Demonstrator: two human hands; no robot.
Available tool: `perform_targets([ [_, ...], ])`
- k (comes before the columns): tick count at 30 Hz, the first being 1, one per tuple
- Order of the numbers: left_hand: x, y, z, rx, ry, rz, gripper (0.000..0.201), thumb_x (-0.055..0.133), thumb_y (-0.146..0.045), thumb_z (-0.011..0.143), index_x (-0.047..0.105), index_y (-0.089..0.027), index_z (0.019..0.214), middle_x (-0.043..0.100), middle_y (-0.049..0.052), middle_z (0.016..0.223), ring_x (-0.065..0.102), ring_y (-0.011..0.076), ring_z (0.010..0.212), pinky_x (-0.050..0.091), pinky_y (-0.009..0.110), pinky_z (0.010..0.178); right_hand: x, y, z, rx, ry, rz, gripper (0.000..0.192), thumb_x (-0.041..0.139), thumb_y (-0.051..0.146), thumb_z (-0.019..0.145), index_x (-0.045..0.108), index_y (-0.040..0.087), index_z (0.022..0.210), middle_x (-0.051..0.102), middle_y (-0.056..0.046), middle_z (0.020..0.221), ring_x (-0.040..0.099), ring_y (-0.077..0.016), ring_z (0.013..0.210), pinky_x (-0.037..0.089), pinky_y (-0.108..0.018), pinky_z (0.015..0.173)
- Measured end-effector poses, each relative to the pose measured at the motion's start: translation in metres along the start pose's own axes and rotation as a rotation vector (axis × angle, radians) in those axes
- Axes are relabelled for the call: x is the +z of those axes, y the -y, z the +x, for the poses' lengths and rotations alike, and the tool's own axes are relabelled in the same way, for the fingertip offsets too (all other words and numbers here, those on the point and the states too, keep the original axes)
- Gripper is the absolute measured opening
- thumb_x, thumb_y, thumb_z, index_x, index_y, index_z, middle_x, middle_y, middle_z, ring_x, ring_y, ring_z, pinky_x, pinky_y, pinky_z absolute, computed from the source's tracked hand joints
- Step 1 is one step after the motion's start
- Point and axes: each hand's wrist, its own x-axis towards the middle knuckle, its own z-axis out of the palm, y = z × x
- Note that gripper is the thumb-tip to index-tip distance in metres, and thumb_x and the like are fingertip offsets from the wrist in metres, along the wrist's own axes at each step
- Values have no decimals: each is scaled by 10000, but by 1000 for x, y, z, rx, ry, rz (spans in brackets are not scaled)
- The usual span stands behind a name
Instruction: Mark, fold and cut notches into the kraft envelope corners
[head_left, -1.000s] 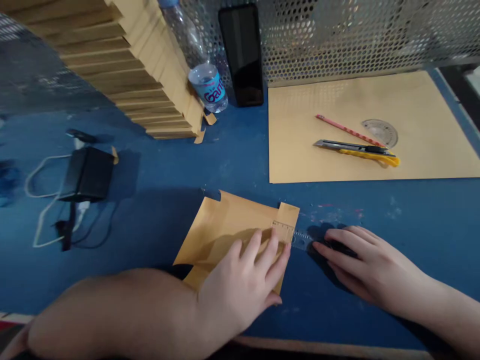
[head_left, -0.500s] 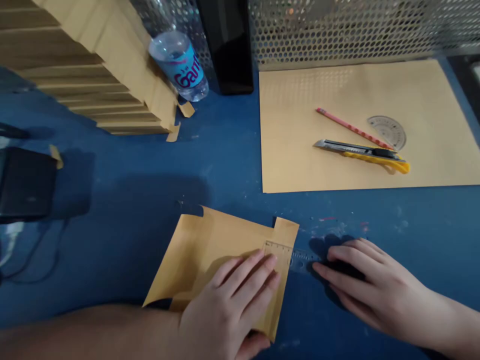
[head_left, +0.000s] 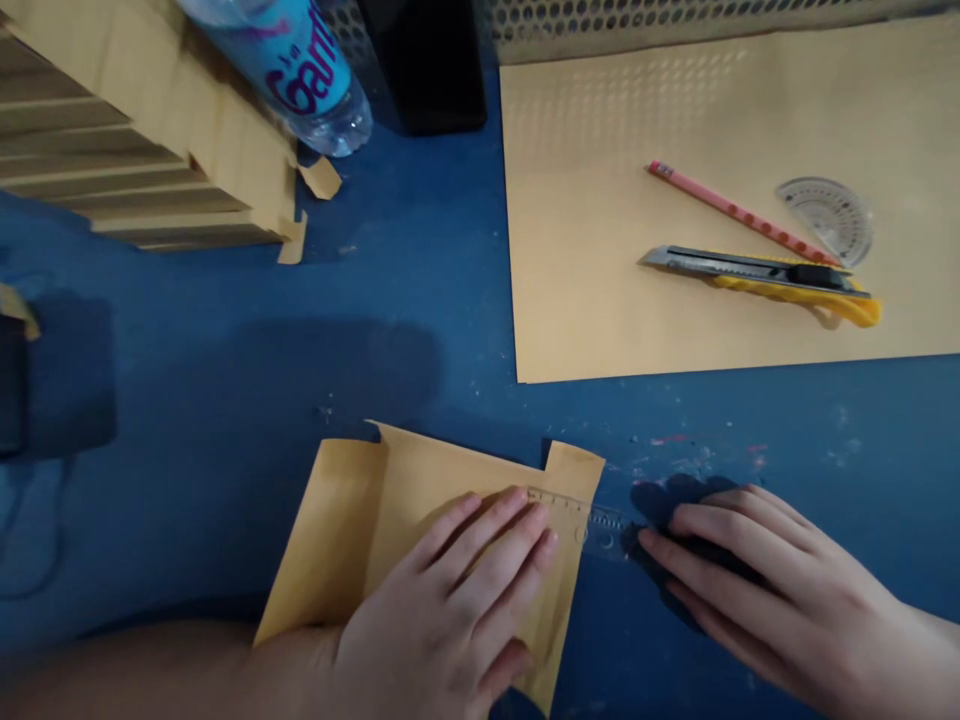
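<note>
A cut and creased brown paper piece (head_left: pixel 442 480), with flaps along its edges, lies at the lower middle of the head view. My left hand (head_left: pixel 450 610) rests flat on it, fingers stretched out, pressing near its right side. From beside those fingertips a clear plastic ruler (head_left: pixel 606 530) runs across the paper's right edge onto the blue table. My right hand (head_left: pixel 772 580) has its fingers closed at the ruler's right end, where the grip is partly hidden in shadow.
A large brown sheet (head_left: pixel 577 230) bears a yellow box cutter (head_left: pixel 780 280) with its blade out, a pink pencil (head_left: pixel 742 214) and a clear protractor (head_left: pixel 831 218). Stacked brown paper pieces (head_left: pixel 165 130), a water bottle (head_left: pixel 300 70) and a black phone-like slab (head_left: pixel 431 70) stand at the back left.
The view has moved closer and tilted down, so things at the back sit higher and larger. Both hands stay nearly in place at the paper and ruler.
</note>
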Motion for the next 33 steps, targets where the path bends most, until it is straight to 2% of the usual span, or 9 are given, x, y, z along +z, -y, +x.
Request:
perform_targets([
  [8,0,-3,-2,11,13,30,611,631,-428,1027,551,-101,1536,503,125,1634,359,323,1581,151,461,1366,0,1,-1,7,-14,16,287,527,135,1075,737,150,1270,700,-85,1123,630,-213,1012,494,-358,961],
  [19,-1,-5,-2,-1,13,42,569,602,-394,1052,550,-73,1520,535,147,1601,399,341,1566,172,471,1364,0,-1,-2,1,-16,10,291,543,131,1061,740,147,1275,686,-99,1119,645,-211,986,522,-359,919],
  [33,-3,-4,-1,6,18,15,577,647,-400,1033,564,-71,1500,526,157,1618,390,351,1571,158,476,1363,3,-2,-5,-15,9,-1,287,567,120,1054,734,149,1285,779,-69,1107,677,-218,987,507,-378,950],
])
